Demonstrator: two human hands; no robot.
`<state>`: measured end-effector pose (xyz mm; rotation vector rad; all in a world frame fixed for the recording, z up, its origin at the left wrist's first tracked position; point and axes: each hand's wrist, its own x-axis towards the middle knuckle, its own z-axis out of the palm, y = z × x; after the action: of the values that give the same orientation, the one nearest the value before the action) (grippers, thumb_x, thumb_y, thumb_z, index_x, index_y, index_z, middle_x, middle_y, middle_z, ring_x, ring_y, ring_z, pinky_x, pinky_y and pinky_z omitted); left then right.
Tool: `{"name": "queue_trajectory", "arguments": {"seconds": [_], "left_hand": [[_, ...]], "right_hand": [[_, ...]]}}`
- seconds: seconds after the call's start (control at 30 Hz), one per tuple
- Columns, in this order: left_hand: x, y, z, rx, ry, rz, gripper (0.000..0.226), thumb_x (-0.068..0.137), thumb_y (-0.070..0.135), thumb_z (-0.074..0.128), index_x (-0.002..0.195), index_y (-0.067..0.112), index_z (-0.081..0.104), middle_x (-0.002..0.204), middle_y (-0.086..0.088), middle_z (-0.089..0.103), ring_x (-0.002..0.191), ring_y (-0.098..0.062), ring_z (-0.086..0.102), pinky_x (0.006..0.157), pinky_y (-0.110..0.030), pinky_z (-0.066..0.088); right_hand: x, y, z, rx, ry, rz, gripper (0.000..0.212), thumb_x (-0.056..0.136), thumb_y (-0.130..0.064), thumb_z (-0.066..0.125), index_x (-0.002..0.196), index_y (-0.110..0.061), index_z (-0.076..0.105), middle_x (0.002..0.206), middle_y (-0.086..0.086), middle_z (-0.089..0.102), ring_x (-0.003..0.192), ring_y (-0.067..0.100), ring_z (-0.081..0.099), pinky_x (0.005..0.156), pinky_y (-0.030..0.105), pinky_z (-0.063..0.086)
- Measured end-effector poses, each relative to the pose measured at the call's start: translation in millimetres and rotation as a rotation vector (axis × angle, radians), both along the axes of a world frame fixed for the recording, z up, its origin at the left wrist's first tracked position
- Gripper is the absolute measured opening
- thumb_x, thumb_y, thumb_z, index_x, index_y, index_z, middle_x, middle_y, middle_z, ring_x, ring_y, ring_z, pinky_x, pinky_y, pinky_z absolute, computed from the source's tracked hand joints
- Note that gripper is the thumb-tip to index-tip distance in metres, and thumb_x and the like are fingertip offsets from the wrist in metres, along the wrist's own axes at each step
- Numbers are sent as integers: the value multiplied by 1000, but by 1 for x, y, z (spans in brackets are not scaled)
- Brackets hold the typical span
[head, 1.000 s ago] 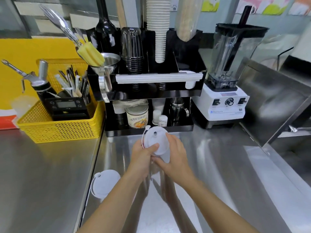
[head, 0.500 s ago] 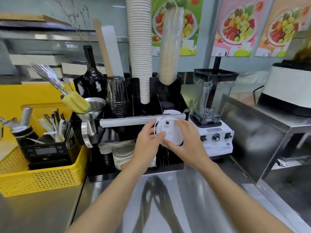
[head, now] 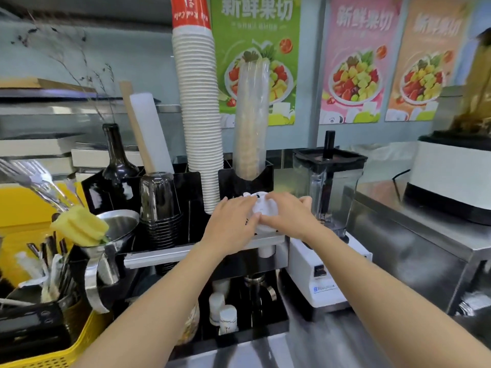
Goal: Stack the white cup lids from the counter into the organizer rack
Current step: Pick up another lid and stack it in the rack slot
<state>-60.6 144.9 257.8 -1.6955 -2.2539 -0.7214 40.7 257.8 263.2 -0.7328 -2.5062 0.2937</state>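
Fingers of both hands are pressed against one white cup lid (head: 261,211) at the centre of the frame. The left hand (head: 230,224) clamps its left rim, thumb tip on the lid's face; the right hand (head: 288,215) covers its right side, fingers spread flat over the top. The lid is held between them, face tilted toward the camera, with a small tab showing at its upper left edge.

Governing relation: the lid sits directly over the right-hand front compartment of the black organizer rack (head: 186,187), just in front of the tall sleeve of clear cups (head: 251,120). Judged from this, the remaining move is short and straight down, lid kept flat. Both hands are equally near. Whether lids already lie in that compartment cannot be told; the hands hide it.

Contents of the rack, centre outward:
- a tall stack of white paper cups (head: 199,115), upper centre;
- stacked dark cups (head: 159,205), left of centre;
- a dark bottle (head: 115,166), further left;
- small white bottles (head: 223,312) on the lower shelf.

A blender (head: 329,187) stands just right of the rack. A yellow basket (head: 61,349) of utensils occupies the lower left. No other loose lid is in view.
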Motion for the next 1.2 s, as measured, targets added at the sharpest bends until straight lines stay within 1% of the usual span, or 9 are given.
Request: {"name": "queue_trajectory", "arguments": {"seconds": [0.1,0.23,0.53,0.67,0.8,0.9,1.0,1.07,1.2], "left_hand": [[-11,14,-4,-92,41,13,44,98,31,32,141,18,35,145,0,44,136,-15,33,118,-37,6],[-25,30,-11,-167,57,23,49,98,39,25,141,15,34,142,-3,46,135,-16,32,118,-39,2],[-41,35,-26,-319,131,12,60,96,49,16,136,12,41,135,-3,53,142,-18,21,117,-44,-3],[-43,39,-26,-403,198,-7,56,98,43,13,121,15,56,122,-2,61,139,-20,26,117,-46,-4],[-42,40,-24,-441,253,-27,51,98,38,15,109,21,62,111,-2,64,130,-20,34,117,-48,0],[-43,41,-24,-437,270,-31,51,98,38,16,108,22,64,111,-1,65,124,-21,38,114,-45,14],[-45,43,-27,-419,269,-27,52,97,40,19,96,20,67,104,2,66,116,-19,42,100,-40,31],[-46,43,-27,-423,244,-31,51,97,40,21,91,19,67,101,2,66,113,-19,42,93,-38,35],[-45,43,-26,-428,259,-33,52,97,43,21,96,19,66,103,0,66,115,-18,43,94,-37,36]], "right_hand": [[-13,13,-3,-21,-81,-10,58,80,-55,51,124,-18,49,122,2,57,113,19,49,95,41,25],[-25,25,-2,28,-141,-5,39,79,-48,51,106,-19,53,96,0,62,94,20,53,81,38,23],[-45,35,-9,91,-480,102,43,82,-39,48,121,-22,46,116,2,51,115,20,43,94,45,21],[-49,37,-2,49,-624,97,32,83,-32,48,109,-15,54,76,-3,56,90,22,52,96,47,22],[-50,41,-3,11,-674,94,38,84,-31,50,121,-20,49,71,-4,63,85,20,51,100,49,20],[-50,43,-2,2,-705,112,30,84,-25,52,113,-22,55,84,-3,67,85,19,52,87,44,24],[-51,42,0,-80,-699,148,27,82,-15,54,107,-22,58,70,-8,50,66,13,45,69,31,31],[-51,41,1,-140,-693,158,27,81,-9,52,105,-18,59,66,-6,45,57,11,40,54,25,31],[-50,36,4,-173,-716,144,30,81,-8,49,108,-13,60,67,-4,47,59,14,42,54,24,34]]}}
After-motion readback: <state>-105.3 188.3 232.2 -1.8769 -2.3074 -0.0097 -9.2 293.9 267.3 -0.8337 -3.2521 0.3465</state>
